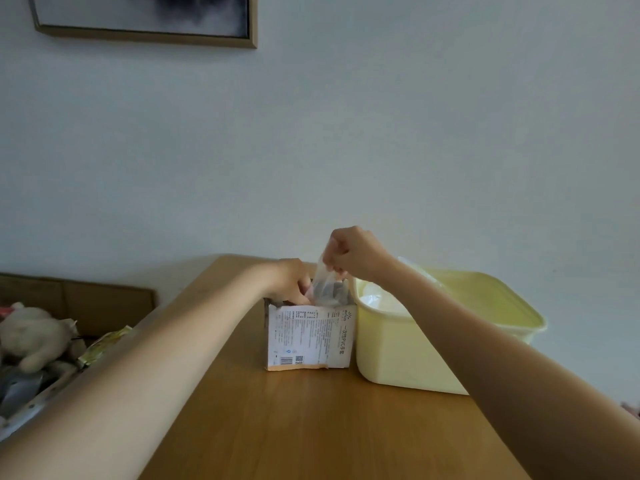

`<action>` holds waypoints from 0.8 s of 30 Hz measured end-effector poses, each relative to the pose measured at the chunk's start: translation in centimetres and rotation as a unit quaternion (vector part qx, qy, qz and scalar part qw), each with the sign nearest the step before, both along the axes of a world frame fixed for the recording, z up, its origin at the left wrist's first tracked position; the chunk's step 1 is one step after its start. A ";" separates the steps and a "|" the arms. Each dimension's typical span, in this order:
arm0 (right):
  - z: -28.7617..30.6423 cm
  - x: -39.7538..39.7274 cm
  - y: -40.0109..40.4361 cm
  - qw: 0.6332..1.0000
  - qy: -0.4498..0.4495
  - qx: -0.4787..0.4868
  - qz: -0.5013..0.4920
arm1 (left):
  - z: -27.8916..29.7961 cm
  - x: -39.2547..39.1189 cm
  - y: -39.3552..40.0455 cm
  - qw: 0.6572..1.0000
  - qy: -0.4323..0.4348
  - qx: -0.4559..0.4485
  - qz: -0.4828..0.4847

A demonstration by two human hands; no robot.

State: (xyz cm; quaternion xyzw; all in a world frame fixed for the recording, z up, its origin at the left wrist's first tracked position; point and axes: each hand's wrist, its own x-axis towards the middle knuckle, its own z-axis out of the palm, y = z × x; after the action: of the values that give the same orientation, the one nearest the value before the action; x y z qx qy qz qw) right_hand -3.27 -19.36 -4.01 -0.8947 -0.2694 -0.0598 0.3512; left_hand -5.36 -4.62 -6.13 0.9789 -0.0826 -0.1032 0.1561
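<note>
A pale wall with a framed picture [145, 15] high at the left backs a wooden worktop [311, 427]. Off the worktop's left edge, a brown carton [104, 303] holds a plush toy [31, 336] and some packets.

At the middle, the left hand [292, 280] curls its fingers over the torn top of a printed box [308, 337], which stands upright on the worktop, and steadies it. A clear glove [323, 282] rises half out of the opening. The right hand [353, 252] pinches its upper end between thumb and fingers just above the box. At the right, a yellow tub [415, 358] touches the box's side, with clear plastic lying inside.

The step in hand looks like drawing one glove from the box; its lower part is not yet free. The next move likely calls for a straight upward pull while the left hand presses the box down, so that the light box does not lift or tip and no further gloves trail out with this one.
</note>
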 end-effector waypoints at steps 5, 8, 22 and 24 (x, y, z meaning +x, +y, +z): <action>1.8 1.1 -1.8 0.987 -0.090 0.093 -0.094 | 0.2 0.3 0.4 0.998 0.008 0.054 0.010; 2.8 1.3 -2.3 0.968 -0.144 0.138 -0.155 | 0.3 0.7 0.0 0.997 0.012 0.080 0.005; 3.9 2.3 -4.7 0.944 -0.138 0.276 -0.117 | 5.5 0.6 -2.1 0.876 -0.103 -0.471 0.033; 4.0 2.0 -4.1 0.954 -0.156 0.241 -0.089 | 5.8 0.2 -4.1 0.875 -0.054 -0.481 -0.005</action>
State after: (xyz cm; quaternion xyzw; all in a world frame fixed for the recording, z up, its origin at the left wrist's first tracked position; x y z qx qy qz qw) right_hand -1.29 -23.50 -0.04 -0.7835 -0.2178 -0.2926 0.5030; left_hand -5.11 -8.68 -0.37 0.7863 -0.1350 0.0021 0.6029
